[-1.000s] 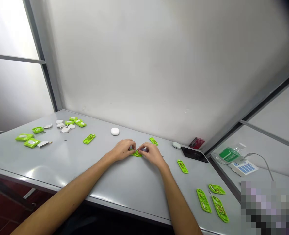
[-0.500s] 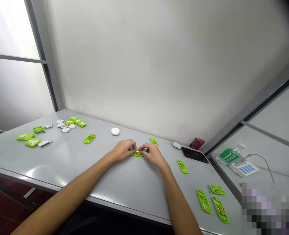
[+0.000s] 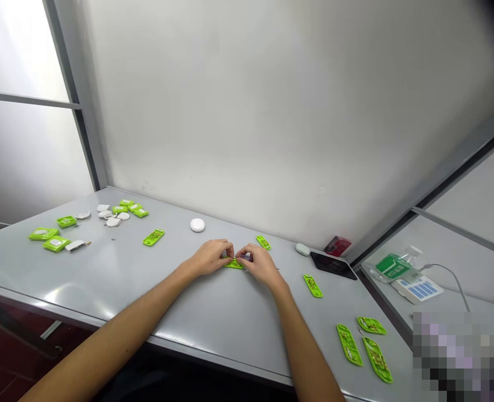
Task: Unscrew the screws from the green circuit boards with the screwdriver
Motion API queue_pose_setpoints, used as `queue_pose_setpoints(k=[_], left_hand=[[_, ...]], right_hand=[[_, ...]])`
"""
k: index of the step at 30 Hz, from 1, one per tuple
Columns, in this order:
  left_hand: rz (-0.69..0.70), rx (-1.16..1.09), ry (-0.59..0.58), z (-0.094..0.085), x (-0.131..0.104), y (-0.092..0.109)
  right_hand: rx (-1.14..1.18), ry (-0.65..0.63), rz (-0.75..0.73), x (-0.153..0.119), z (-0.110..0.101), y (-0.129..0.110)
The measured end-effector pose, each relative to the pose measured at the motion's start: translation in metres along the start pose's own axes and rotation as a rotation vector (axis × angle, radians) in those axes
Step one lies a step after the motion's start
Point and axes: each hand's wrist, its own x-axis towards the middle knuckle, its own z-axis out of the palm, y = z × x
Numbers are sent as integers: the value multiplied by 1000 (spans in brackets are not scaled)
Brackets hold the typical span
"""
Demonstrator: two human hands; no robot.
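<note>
A small bright green plastic casing [image 3: 235,263] with parts inside lies on the grey table between my hands. My left hand [image 3: 213,257] pinches its left end between thumb and fingers. Bent over its right end, my right hand [image 3: 258,261] has thumb and fingertips drawn together at the casing. A small dark purplish thing shows beneath the right fingers; its kind is hard to make out. Similar green casings lie about: one [image 3: 153,237] to the left, one [image 3: 263,242] behind my right hand, and one [image 3: 312,285] to the right.
Several green and white pieces [image 3: 56,243] cluster at the table's left, with white covers [image 3: 113,222] near them. A round white case [image 3: 197,225] sits at the back. Rightward are a pale case [image 3: 302,249], a black phone [image 3: 332,264], a red box [image 3: 337,245] and more green casings [image 3: 349,345].
My right fingers have shifted very slightly at the green casing. The left hand keeps its hold, and the other things lie where they were.
</note>
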Motion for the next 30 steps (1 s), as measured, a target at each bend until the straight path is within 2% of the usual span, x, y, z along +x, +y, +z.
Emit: queue_pose_setpoints(k=[21,26,30], left_hand=[[6,10,-8,0,0,2],[-26,-7,-50,-6,-2,7],[-2,-96,-70,-13,-4,7]], right_hand=[[-8,36,-7,1,-2,4],[49,114,35,-2,-17,14],[17,27,117,-9,-34,23]])
